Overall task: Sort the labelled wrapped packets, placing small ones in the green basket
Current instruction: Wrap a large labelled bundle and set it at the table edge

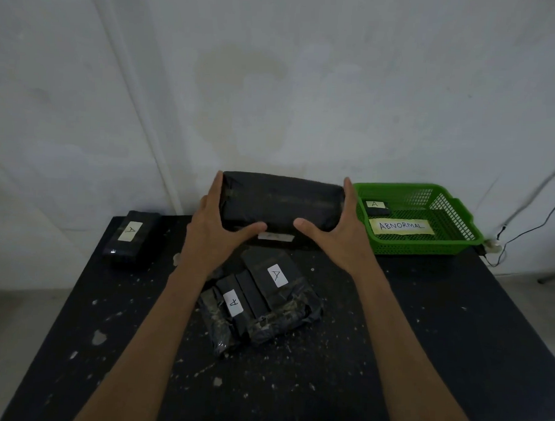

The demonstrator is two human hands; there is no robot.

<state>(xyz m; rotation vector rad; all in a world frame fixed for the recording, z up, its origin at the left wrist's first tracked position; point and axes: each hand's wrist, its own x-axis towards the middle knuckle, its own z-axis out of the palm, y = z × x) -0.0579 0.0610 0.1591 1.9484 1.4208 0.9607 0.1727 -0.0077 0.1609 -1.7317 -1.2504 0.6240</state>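
Five packets [281,202] — one basket [444,217]

I see two bare forearms entering from below, no sleeves, cuffs, gloves, rings or watch anywhere behind the fingers. Left hand [212,222] and right hand [336,229]: slim, long fingers, short nails on the visible thumbs.
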